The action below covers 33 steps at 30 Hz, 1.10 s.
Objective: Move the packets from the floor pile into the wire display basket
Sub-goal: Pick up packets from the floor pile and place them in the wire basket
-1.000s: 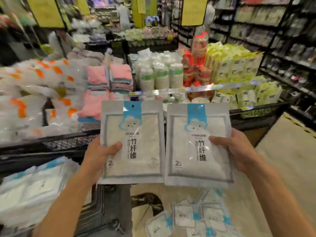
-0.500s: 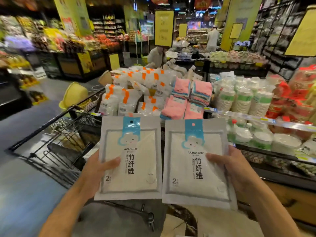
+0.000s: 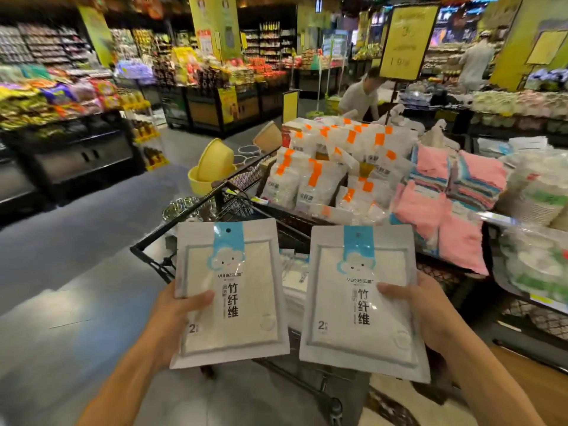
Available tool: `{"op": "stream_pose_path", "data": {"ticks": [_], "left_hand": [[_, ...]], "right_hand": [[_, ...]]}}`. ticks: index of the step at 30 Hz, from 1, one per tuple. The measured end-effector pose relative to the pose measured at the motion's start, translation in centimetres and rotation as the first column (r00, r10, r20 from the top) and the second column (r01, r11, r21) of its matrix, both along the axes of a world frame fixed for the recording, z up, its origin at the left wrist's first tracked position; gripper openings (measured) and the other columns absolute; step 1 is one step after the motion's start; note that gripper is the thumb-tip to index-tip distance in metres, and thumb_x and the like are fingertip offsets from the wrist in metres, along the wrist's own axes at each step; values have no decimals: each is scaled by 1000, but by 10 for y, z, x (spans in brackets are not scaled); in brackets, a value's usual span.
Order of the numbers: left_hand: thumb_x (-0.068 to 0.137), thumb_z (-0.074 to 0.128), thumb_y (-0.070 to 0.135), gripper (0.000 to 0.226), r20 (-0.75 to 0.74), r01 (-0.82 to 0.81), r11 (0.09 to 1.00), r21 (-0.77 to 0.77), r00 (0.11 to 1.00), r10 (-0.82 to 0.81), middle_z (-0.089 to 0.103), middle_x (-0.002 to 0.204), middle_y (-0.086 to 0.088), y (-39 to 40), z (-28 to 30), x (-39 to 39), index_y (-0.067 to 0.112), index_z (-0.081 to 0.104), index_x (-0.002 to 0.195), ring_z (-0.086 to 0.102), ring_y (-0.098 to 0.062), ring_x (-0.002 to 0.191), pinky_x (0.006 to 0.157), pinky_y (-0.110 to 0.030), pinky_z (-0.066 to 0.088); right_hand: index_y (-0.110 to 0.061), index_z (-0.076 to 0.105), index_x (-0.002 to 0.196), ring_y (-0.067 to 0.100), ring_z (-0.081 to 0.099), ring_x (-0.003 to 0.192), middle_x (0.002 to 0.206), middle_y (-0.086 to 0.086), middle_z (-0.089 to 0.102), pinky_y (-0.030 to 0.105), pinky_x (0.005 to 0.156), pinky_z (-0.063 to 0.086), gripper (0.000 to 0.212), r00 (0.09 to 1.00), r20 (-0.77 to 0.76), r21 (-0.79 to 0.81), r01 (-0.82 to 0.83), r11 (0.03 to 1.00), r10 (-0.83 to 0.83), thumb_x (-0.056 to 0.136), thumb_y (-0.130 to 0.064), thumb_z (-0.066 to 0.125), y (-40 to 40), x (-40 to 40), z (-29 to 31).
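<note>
I hold two flat white packets with a blue cloud label, side by side at chest height. My left hand (image 3: pixel 175 315) grips the left packet (image 3: pixel 233 296) by its left edge, thumb across the front. My right hand (image 3: pixel 427 315) grips the right packet (image 3: pixel 362 302) by its right edge, thumb on the front. Behind and below them stands the black wire display basket (image 3: pixel 150 256), with a few similar white packets (image 3: pixel 293 272) showing in the gap between the two held ones. The floor pile is out of view.
Orange-labelled white bags (image 3: pixel 325 173), pink folded cloths (image 3: pixel 445 210) and stacked paper cups (image 3: pixel 538 192) fill the display beyond the basket. Yellow basins (image 3: pixel 209 170) sit on the grey floor to the left. Two people (image 3: pixel 359 96) work further back among shelves.
My view has swung left and upward, away from the floor pile toward the aisle. Both hands keep the same grip on the packets, which stay side by side.
</note>
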<state>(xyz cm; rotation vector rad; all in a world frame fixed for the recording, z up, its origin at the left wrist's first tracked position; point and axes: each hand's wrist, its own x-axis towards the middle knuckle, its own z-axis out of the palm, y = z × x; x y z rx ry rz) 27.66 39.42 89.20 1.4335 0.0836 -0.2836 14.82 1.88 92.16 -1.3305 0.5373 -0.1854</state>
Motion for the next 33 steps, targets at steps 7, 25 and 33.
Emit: {"op": "stream_pose_path", "data": {"ticks": [7,25,33], "left_hand": [[76,72,-2,41,-71,-15,1000,2,997,15,75,106,-24,18,-28,46,1,66,117,74,-45,91,73,-52,63],[77,78,6,45,-200,104,979,174,977,-68,78,105,-11,-65,-77,258,14,64,119,76,-33,94,77,-50,61],[85,74,-1,32,-283,195,948,252,952,-121,79,97,-7,-91,-131,349,14,64,111,76,-29,89,64,-41,61]], "right_hand": [[-10,63,123,37,77,91,104,16,79,53,82,60,40,994,-108,43,15,999,-10,88,7,69,14,53,-33],[-12,66,119,27,78,90,103,8,80,47,74,62,35,977,-203,101,89,991,-67,90,8,67,-41,256,-110],[-13,66,119,33,76,98,110,12,78,51,84,61,36,915,-372,37,184,982,-158,89,7,69,-53,317,-170]]}}
